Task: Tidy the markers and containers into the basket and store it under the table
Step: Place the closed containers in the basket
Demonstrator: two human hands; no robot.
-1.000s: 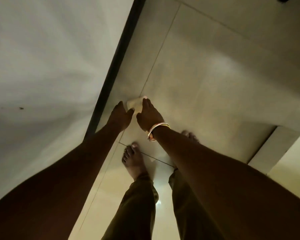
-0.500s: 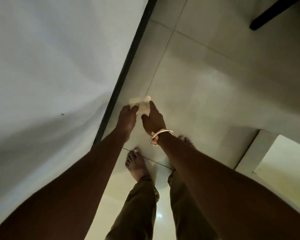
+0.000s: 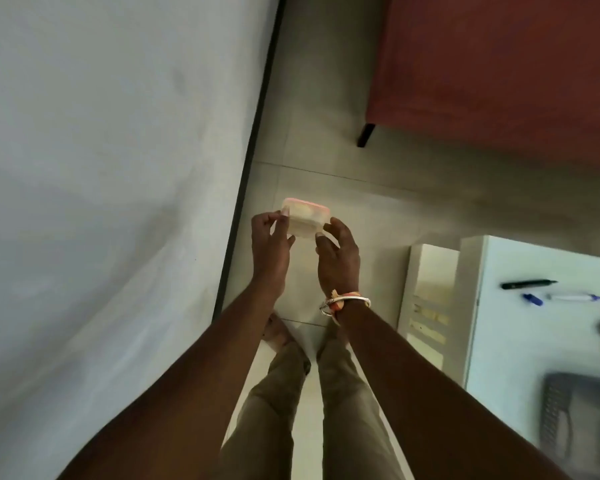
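A small clear plastic container (image 3: 305, 219) with a pink lid is held above the floor between both hands. My left hand (image 3: 270, 244) pinches its left end, and my right hand (image 3: 338, 258), with a bangle at the wrist, grips its right end. On the white table (image 3: 506, 334) at the right lie a black marker (image 3: 529, 284), a blue marker cap (image 3: 532, 299) and a white marker with a blue end (image 3: 573, 297). The grey basket (image 3: 579, 420) stands on the table's near right part, blurred.
A white wall (image 3: 101, 202) with a dark skirting strip (image 3: 253, 140) fills the left. A red-brown sofa (image 3: 499, 64) with a black leg stands at the far right. My legs and bare feet are on the tiled floor below the hands.
Both hands have lifted the container up from the floor by the wall. The view has swung right, bringing the table, markers, basket and sofa into sight.
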